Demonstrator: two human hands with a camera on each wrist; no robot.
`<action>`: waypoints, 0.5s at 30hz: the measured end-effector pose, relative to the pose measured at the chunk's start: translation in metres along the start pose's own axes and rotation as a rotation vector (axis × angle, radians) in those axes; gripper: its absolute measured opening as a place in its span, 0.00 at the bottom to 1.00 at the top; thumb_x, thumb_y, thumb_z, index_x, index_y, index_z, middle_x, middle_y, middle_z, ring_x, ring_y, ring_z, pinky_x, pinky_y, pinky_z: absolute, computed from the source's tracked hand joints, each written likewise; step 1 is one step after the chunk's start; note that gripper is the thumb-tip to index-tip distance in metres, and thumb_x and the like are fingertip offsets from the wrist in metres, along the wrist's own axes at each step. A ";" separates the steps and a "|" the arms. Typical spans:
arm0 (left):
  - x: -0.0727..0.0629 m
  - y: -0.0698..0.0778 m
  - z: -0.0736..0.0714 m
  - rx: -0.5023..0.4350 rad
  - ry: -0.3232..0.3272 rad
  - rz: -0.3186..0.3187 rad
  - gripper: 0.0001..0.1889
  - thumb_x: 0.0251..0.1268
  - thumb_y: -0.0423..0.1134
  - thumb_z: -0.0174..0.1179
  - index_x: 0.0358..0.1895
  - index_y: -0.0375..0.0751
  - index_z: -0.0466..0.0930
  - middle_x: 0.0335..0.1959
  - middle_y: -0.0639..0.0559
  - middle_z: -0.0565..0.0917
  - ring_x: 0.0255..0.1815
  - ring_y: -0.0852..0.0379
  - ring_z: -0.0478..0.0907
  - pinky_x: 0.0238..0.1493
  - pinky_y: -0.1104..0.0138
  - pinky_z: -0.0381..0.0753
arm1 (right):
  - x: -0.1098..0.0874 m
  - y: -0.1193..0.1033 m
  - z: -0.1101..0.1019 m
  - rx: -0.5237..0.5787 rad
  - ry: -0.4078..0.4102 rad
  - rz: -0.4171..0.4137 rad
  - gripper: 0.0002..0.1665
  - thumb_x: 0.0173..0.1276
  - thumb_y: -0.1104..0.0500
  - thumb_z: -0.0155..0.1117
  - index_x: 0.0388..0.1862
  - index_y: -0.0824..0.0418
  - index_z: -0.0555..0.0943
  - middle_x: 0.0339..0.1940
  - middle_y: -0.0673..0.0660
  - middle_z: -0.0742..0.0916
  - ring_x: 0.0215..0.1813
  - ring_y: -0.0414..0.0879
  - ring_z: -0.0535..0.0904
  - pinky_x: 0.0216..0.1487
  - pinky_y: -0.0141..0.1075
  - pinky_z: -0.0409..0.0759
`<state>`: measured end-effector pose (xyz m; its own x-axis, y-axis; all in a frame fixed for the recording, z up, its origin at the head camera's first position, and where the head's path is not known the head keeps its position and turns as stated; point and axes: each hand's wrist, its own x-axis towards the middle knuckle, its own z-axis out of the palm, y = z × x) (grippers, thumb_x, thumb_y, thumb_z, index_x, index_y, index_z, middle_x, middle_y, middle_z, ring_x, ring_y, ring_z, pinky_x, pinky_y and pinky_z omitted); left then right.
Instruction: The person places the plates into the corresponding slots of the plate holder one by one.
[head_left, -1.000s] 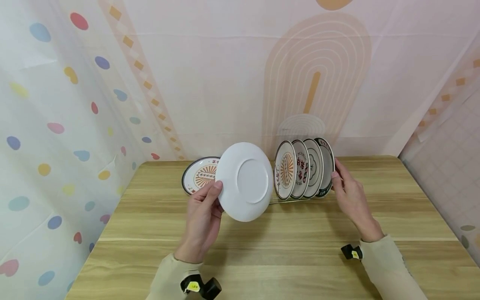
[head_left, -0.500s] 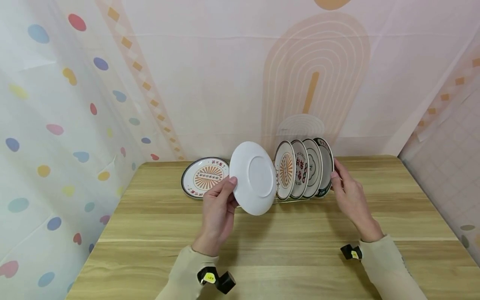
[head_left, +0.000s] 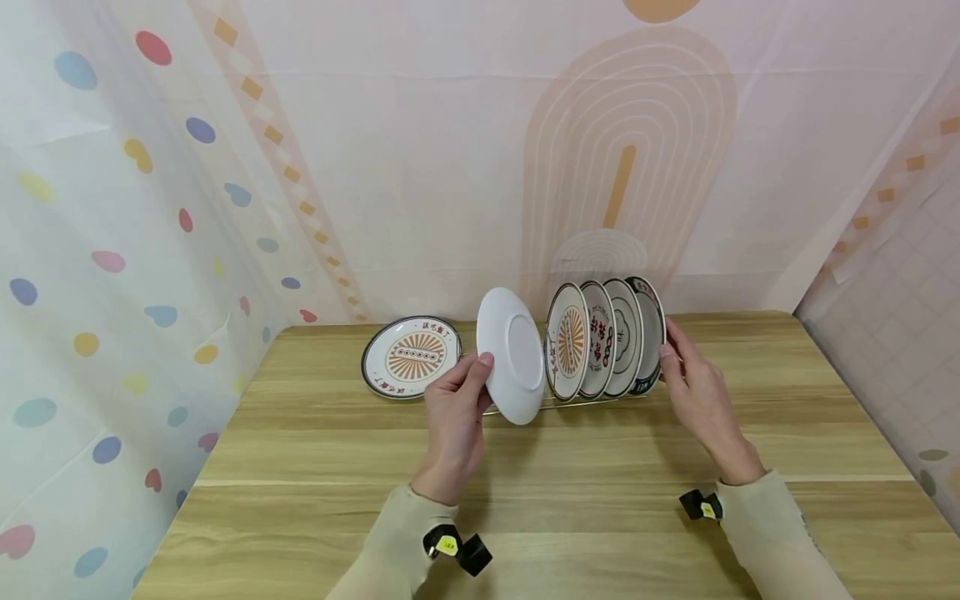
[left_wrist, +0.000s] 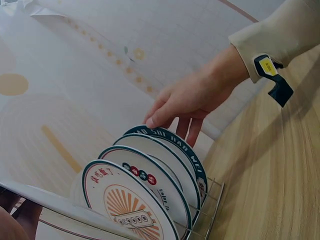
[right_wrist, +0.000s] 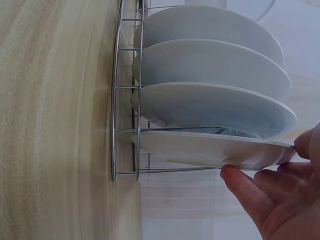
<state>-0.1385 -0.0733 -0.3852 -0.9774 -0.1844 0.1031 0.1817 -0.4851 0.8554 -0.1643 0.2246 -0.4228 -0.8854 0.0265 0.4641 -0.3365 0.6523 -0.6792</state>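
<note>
My left hand (head_left: pixel 457 412) pinches a plate (head_left: pixel 517 354) by its left edge, its white underside turned mostly toward me. This plate hangs over the left part of a wire dish rack (right_wrist: pixel 114 105), left of several plates standing in it. The nearest of those is a plate with an orange sunburst (head_left: pixel 567 342). At the rack's right end, my right hand (head_left: pixel 699 387) holds the rim of a dark-banded plate (left_wrist: pixel 175 141), thumb on one side and fingers on the other. In the left wrist view, the left hand is mostly cut off at the lower left corner.
Another sunburst plate (head_left: pixel 412 357) lies on the wooden table (head_left: pixel 570 500) left of the rack, near the back edge. A patterned curtain (head_left: pixel 420 167) hangs close behind the rack, and a dotted one stands along the left side.
My left hand has moved right, carrying its plate toward the racked plates and turning it more edge-on. More of the plate on the table now shows. The right hand stays in place.
</note>
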 end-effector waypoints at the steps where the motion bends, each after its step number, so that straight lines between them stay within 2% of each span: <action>1: 0.001 -0.002 0.001 0.011 0.003 0.003 0.15 0.73 0.28 0.61 0.56 0.20 0.82 0.45 0.42 0.89 0.42 0.56 0.88 0.42 0.66 0.89 | 0.000 0.000 0.000 0.002 0.000 0.001 0.29 0.87 0.56 0.45 0.79 0.67 0.65 0.70 0.73 0.76 0.55 0.71 0.83 0.57 0.66 0.79; 7: 0.004 -0.010 0.006 0.061 0.019 0.007 0.16 0.73 0.29 0.62 0.58 0.21 0.81 0.49 0.38 0.88 0.43 0.57 0.87 0.45 0.65 0.89 | -0.001 0.000 0.000 -0.002 0.003 -0.002 0.28 0.87 0.56 0.45 0.79 0.67 0.65 0.70 0.73 0.77 0.55 0.71 0.84 0.56 0.66 0.80; 15: 0.006 -0.021 0.011 0.102 0.046 -0.005 0.16 0.71 0.29 0.64 0.57 0.23 0.83 0.47 0.39 0.89 0.41 0.58 0.87 0.43 0.67 0.88 | -0.002 -0.002 0.000 0.006 0.002 -0.006 0.28 0.87 0.57 0.45 0.79 0.67 0.65 0.69 0.73 0.77 0.54 0.71 0.85 0.55 0.65 0.81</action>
<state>-0.1495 -0.0544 -0.3971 -0.9720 -0.2220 0.0773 0.1625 -0.3968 0.9034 -0.1618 0.2233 -0.4231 -0.8828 0.0241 0.4691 -0.3437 0.6476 -0.6801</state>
